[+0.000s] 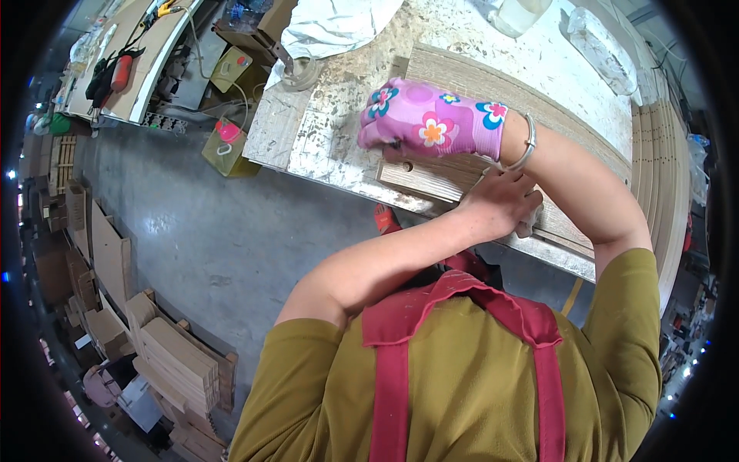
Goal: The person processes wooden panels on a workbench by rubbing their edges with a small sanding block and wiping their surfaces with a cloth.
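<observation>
My right hand (419, 119), in a purple glove with a flower print, lies over the left end of the wood-grain boards (508, 88) on the workbench. Its fingers curl down, and what they close on is hidden. Bare and nearer to me, my left hand (500, 202) crosses below the right wrist. Its fingers are bent round a small greyish piece (526, 224) at the bench's front edge, too covered to name. A narrow wood-grain strip (419, 179) with a round hole near its end lies between the hands. A bangle (531, 142) circles my right wrist.
White cloth (339, 27), a metal clamp-like piece (299, 73), a translucent container (517, 15) and a plastic-wrapped bundle (602, 48) are on the paint-stained bench (319, 127). Stacked panels (662, 169) stand right. Yellowish containers (225, 150) stand left; cardboard stacks (181, 358) lie lower left.
</observation>
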`<act>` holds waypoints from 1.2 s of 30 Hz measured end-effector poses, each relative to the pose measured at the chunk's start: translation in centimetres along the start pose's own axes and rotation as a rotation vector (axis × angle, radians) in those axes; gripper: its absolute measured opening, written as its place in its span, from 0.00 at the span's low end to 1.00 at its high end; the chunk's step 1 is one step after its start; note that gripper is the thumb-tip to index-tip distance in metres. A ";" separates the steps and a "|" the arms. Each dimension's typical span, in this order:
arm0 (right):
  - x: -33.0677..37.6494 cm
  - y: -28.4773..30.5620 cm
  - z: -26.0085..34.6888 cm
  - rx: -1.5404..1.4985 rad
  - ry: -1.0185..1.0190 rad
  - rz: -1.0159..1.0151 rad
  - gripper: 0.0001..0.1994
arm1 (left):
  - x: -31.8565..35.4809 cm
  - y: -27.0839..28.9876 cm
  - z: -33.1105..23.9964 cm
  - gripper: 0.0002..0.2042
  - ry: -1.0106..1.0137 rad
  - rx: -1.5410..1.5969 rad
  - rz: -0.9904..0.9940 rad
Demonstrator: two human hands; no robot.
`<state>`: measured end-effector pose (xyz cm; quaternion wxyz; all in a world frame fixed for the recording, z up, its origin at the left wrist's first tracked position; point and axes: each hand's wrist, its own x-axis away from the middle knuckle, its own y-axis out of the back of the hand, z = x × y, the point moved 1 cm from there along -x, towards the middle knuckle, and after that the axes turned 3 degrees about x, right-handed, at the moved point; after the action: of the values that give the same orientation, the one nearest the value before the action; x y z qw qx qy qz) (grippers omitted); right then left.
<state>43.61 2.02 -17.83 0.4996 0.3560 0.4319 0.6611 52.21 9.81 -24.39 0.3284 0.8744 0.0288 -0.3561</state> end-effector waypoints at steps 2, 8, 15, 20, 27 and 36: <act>0.0 0.1 0.7 0.000 -0.003 0.028 0.13 | 0.3 -0.3 -0.2 0.21 0.209 0.026 0.345; 0.4 0.4 0.4 0.033 -0.008 -0.017 0.10 | 0.2 0.1 0.1 0.21 0.025 0.014 0.071; 0.4 1.1 -0.9 0.199 -0.034 -0.058 0.14 | 0.1 0.0 0.1 0.19 0.036 -0.035 0.164; 0.3 -0.4 0.3 -0.010 0.025 -0.069 0.14 | 0.2 -0.4 0.2 0.18 0.303 0.194 0.417; 3.7 4.8 -8.5 0.174 -0.493 -0.446 0.14 | -0.8 0.2 -0.5 0.17 0.086 -0.086 0.274; 17.1 3.7 -3.3 -0.610 -0.767 -0.909 0.20 | -0.7 1.2 -0.5 0.19 0.075 -0.074 0.252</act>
<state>35.11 17.42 -14.99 0.9250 0.1912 0.1242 0.3039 52.36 9.33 -23.02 0.4011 0.8711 -0.0558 -0.2778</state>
